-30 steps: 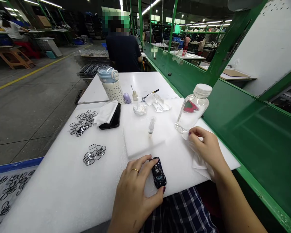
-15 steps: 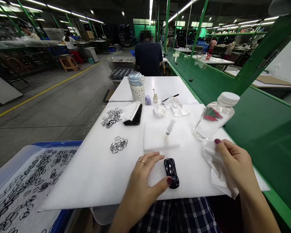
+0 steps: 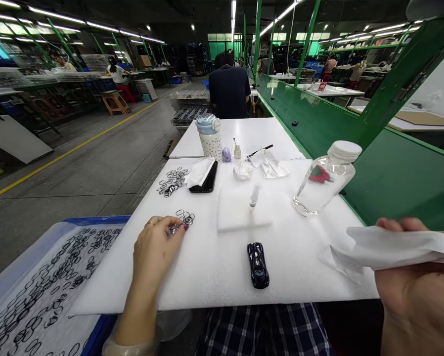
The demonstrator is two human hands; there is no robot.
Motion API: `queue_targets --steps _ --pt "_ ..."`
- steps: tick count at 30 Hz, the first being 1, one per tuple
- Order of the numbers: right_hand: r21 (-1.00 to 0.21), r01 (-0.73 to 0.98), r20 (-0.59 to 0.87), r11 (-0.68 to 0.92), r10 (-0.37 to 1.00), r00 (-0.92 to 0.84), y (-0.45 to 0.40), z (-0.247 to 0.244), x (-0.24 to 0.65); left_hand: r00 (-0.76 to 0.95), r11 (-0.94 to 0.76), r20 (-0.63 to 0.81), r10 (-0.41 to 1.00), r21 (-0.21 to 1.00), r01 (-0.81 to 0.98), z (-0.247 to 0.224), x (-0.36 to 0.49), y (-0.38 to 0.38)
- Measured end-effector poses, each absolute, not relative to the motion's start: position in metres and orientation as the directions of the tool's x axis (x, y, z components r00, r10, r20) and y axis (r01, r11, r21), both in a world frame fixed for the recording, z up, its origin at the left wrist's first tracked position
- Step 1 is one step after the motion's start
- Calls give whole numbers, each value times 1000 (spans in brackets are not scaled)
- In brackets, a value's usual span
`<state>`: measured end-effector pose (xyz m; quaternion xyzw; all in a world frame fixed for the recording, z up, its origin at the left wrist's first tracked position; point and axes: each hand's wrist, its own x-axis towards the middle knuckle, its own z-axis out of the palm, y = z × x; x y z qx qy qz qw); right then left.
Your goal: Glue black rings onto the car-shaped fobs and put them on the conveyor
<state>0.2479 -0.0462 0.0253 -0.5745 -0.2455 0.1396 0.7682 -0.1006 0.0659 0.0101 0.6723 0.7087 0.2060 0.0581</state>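
My left hand (image 3: 155,249) is at the small pile of thin black rings (image 3: 187,216) on the left of the white-topped table. Its thumb and forefinger are closed in a pinch on a ring, which they partly cover. My right hand (image 3: 417,277), at the right edge, grips a white cloth (image 3: 400,246) lifted off the tabletop; its lower end trails on the foam. Between the hands, a glossy black toy car (image 3: 258,265) rests alone on the foam, touched by neither. A larger pile of rings (image 3: 172,182) lies further back.
A syringe (image 3: 255,196) lies on a foam block (image 3: 229,212). Behind stand a bottle of clear liquid (image 3: 318,185), a dotted tumbler (image 3: 210,141) and a phone (image 3: 206,183) under tissue. A ring-filled tray (image 3: 69,220) sits lower left. A person (image 3: 229,89) sits ahead.
My left hand has left the black toy car and moved left to the small ring pile. My right hand has moved right, raising the white cloth and turning palm up.
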Motion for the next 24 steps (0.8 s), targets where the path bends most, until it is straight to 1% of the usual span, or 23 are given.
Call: queue_targets --steps 2,3,4,6,8,9,11,12,13,15,16,17,18,20,24 --pt "-897 -199 53 396 541 839 -49 33 238 -75 -16 211 974 398 917 11 -102 63" --pt "-871 -293 -2 393 595 804 -50 34 234 -61 -39 225 972 413 910 12 -101 60" --pt "-865 -341 -21 369 652 758 -51 34 232 -31 -81 253 967 417 905 13 -100 55" --pt "-873 -361 -23 327 713 701 -52 29 230 106 -243 348 931 378 894 13 -96 42" --pt "-931 -297 -36 213 754 656 -54 20 229 317 -461 442 839 268 846 9 -88 28" --pt "-966 -225 -46 130 767 640 -56 15 227 414 -551 464 783 210 808 7 -84 22" --pt "-998 -35 -60 -49 812 580 -59 7 221 546 -662 463 698 128 738 1 -78 11" --pt "-993 67 -53 -102 856 515 -61 4 216 586 -693 450 674 108 713 -1 -76 8" --pt "-979 167 -37 -115 910 412 -62 2 210 619 -718 433 655 102 688 -2 -76 6" --pt "-940 339 -8 -49 993 119 -63 -1 198 674 -758 382 633 126 640 -2 -78 6" --pt "-917 399 -2 7 1000 -22 -63 -2 192 696 -772 355 624 144 619 -1 -81 8" --pt "-894 444 -3 54 992 -127 -63 -3 187 712 -783 337 616 160 602 0 -83 11" --pt "-875 477 -7 83 983 -185 -62 -4 184 724 -790 322 610 170 589 2 -86 15" --pt "-859 506 -21 80 981 -191 -61 -6 180 753 -808 293 589 181 562 5 -90 25" --pt "-900 435 -62 -1 990 -126 -61 -4 184 835 -835 148 531 261 485 11 -93 46"
